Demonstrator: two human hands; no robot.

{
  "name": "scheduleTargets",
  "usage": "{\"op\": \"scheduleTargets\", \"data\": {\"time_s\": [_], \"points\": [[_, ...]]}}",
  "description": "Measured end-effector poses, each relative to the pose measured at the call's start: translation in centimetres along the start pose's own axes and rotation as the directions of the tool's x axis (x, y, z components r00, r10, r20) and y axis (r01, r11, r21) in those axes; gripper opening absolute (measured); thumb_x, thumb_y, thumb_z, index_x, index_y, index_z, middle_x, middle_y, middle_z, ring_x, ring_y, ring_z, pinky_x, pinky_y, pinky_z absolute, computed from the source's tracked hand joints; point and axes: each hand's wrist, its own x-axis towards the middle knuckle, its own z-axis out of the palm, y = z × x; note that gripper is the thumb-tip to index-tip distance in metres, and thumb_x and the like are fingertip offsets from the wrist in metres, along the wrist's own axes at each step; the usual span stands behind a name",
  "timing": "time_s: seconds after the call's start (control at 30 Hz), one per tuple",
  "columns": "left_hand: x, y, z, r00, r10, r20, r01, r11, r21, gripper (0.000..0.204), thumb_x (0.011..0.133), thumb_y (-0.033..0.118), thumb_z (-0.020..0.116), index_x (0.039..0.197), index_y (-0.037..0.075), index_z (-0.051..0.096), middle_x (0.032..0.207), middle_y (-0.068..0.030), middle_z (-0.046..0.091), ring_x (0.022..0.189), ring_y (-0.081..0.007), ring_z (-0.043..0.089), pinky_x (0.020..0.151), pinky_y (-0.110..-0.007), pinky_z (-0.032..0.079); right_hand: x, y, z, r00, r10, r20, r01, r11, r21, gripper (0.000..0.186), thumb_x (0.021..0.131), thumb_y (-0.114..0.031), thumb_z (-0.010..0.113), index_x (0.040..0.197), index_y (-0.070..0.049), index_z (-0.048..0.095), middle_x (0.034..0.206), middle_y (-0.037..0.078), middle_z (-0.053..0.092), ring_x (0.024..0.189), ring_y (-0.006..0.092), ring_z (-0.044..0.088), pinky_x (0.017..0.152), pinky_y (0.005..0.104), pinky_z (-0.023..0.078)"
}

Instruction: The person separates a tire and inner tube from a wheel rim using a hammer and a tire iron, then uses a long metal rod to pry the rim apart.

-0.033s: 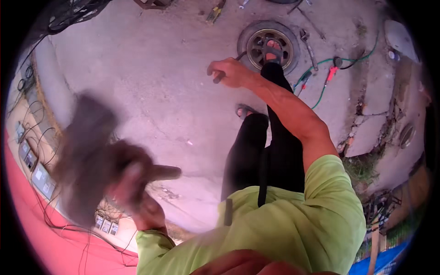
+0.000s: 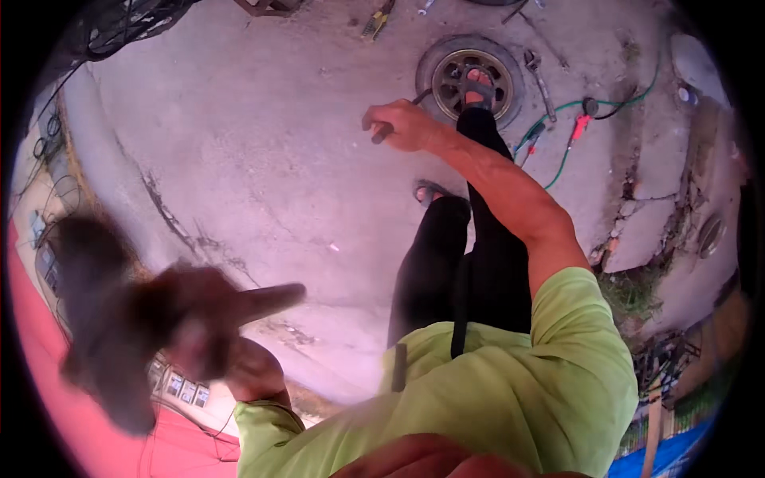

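Note:
My right hand (image 2: 402,123) is closed round a dark bar (image 2: 382,134) that reaches toward a tyre on a metal rim (image 2: 442,99) lying on the ground. My right foot, in a dark sandal (image 2: 476,99), rests on that wheel. At the lower left, my left hand (image 2: 199,342) is blurred, closed on a bulky dark tool (image 2: 96,295) with a short handle (image 2: 263,303) sticking out to the right; its exact kind is unclear. My left foot (image 2: 426,193) stands on the concrete beside the wheel.
A wrench (image 2: 542,84), a green hose (image 2: 558,175) with red fitting (image 2: 580,126) and a yellow-black tool (image 2: 376,20) lie on the concrete (image 2: 239,143). Cables (image 2: 48,143) and a pink wall (image 2: 48,374) line the left. Broken paving (image 2: 625,239) is at right.
The dark tool in my left hand has swung left and downward. My right hand and the wheel sit slightly further right in the picture.

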Motion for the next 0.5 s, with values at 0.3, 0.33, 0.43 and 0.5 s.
{"op": "scheduleTargets", "data": {"time_s": [0.3, 0.33, 0.43, 0.5], "points": [[-1.1, -15.2, 3.9, 0.78, -0.534, -0.327, 0.624, 0.703, 0.342, 0.012, 0.091, 0.015, 0.063, 0.089, 0.007, 0.054, 0.061, -0.0015, 0.052, 0.049, -0.0158, 0.049, 0.046, -0.031, 0.044, 1.6, 0.7, 2.0, 0.999, -0.047, 0.023, 0.049, 0.994, -0.093, 0.027, 0.077, 0.003, 0.059, 0.101, -0.007, 0.066, 0.085, 0.013, 0.071, 0.083, 0.0314, 0.071, 0.071, 0.0383, 0.054], [-1.4, -16.0, 4.1, 0.743, -0.596, -0.306, 0.668, 0.691, 0.275, 0.012, 0.091, 0.014, 0.064, 0.089, 0.006, 0.055, 0.062, -0.0018, 0.052, 0.049, -0.0156, 0.049, 0.047, -0.031, 0.045, 0.5, 1.5, 2.8, 0.999, -0.033, 0.003, 0.033, 0.999, -0.033, 0.025, 0.077, 0.0, 0.062, 0.1, -0.008, 0.066, 0.086, 0.013, 0.071, 0.083, 0.0325, 0.07, 0.071, 0.0397, 0.054], [-1.0, -14.1, 5.9, 0.782, -0.553, -0.286, 0.592, 0.804, 0.064, 0.013, 0.089, 0.012, 0.067, 0.087, 0.005, 0.056, 0.063, -0.0025, 0.053, 0.051, -0.0149, 0.051, 0.048, -0.029, 0.045, 0.5, 1.3, 0.8, 0.998, 0.061, -0.031, -0.06, 0.997, 0.052, 0.022, 0.076, -0.005, 0.068, 0.097, -0.011, 0.066, 0.085, 0.012, 0.071, 0.081, 0.0336, 0.069, 0.071, 0.0429, 0.054], [-0.9, -12.5, 5.8, 0.819, -0.512, -0.26, 0.519, 0.854, -0.046, 0.014, 0.088, 0.01, 0.069, 0.085, 0.005, 0.057, 0.064, -0.0031, 0.054, 0.052, -0.0145, 0.052, 0.049, -0.028, 0.046, 0.0, 0.4, 1.0, 1.0, 0.01, 0.015, -0.009, 1.0, -0.018, 0.022, 0.077, -0.005, 0.067, 0.098, -0.011, 0.066, 0.083, 0.011, 0.07, 0.08, 0.0331, 0.069, 0.07, 0.0432, 0.054]]}}
